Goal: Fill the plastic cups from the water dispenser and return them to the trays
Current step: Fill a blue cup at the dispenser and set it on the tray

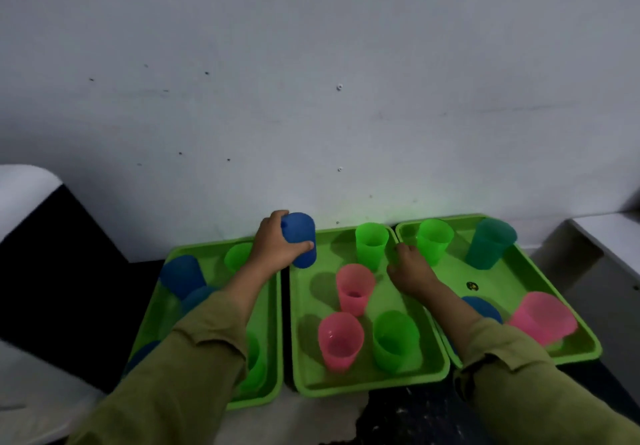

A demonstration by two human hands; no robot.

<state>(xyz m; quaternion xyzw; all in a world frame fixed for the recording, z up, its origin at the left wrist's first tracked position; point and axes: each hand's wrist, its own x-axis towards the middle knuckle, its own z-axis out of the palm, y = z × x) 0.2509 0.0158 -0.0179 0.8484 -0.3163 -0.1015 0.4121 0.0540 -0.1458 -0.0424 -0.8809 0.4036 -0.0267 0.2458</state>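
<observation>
Starting closest in, the middle tray point(367, 387) carries the near pink cup point(341, 340) and the near green cup point(394, 339) side by side, both upright and standing apart from each other. Up the tray now, and here's the action: the left hand point(277, 247) is wrapped round the blue cup point(301, 236), thumb on one side and fingers on the other, holding it off the trays above the gap between the left tray point(256, 403) and the middle one.

The right hand point(412, 273) sits low where the middle tray meets the right tray point(588, 344), just beside the far green cup point(372, 243). Whether it grips anything, I can't tell.

No dispenser plainly in view, and no telling if the blue cup holds water. So the smart play is to keep it level, grip the mid-wall without squeezing the soft plastic, and travel it high enough to clear the neighbouring rims. That right hand looks well placed to pin the trays against the counter, so nothing slides. Beyond it all there's only the grey wall point(311, 98).
</observation>
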